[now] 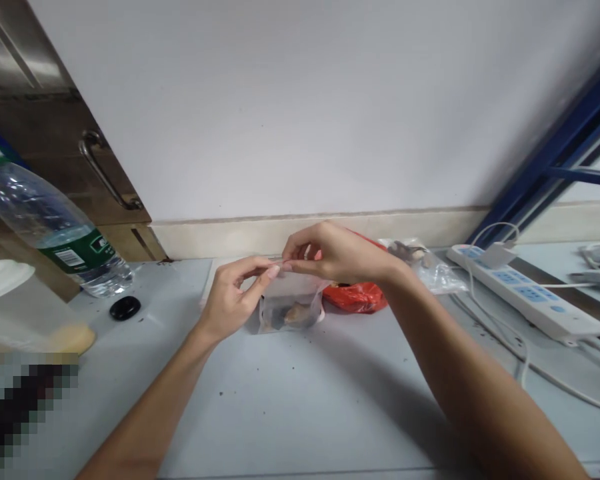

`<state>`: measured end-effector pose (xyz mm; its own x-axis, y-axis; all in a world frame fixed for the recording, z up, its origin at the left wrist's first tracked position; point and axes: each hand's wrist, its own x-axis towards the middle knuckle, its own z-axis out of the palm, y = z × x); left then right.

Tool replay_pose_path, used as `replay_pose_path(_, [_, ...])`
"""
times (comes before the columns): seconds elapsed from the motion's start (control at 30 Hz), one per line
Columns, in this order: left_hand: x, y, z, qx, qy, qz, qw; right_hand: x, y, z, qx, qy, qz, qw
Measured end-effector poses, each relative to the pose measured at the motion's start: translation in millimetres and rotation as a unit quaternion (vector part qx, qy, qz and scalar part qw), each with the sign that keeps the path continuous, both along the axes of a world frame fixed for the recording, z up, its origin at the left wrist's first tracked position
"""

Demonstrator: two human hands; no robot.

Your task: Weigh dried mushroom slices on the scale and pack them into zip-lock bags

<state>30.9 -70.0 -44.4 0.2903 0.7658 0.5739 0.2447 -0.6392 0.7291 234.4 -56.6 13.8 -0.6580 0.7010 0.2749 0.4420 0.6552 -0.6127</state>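
A translucent plastic bag (293, 293) stands upright on the table, with a few brownish and dark pieces at its bottom. My left hand (235, 293) pinches the bag's top edge between thumb and fingers. Close beside it, my right hand (325, 250) pinches the same edge from the other side. The fingertips of both hands nearly meet along the rim. Just right of the bag lies a red plastic bag (357, 299), partly covered by my right hand and wrist.
A clear bag with dark and pale pieces (430, 267) lies behind my right forearm. Farther right are a white power strip (530, 293) and loose cables. At left stand a water bottle (65, 227), a black cap (125, 308) and a white-lidded container (20, 313). A wall closes off the back.
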Motion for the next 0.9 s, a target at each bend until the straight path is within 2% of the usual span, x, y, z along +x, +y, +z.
replay_pose_path(0.27, [-0.7, 2.0, -1.5, 0.086, 0.092, 0.000, 0.992, -6.9, -2.6, -9.0, 0.064, -0.058, 0.019, 0.996])
replay_pose_path(0.4, [-5.5, 3.6, 2.1, 0.124, 0.128, -0.009, 0.984, -3.4, 0.9, -13.3, 0.036, -0.035, 0.029, 0.998])
replay_pose_path(0.67, [-29.1, 5.2, 21.6, 0.144, 0.178, 0.029, 0.973, 42.1, 0.0, -11.4, 0.029, 0.008, -0.039, 0.999])
replay_pose_path(0.9, [-11.5, 7.5, 46.0, 0.197, 0.244, -0.016, 0.950, 68.6, -18.4, -11.1, -0.011, 0.037, -0.089, 0.995])
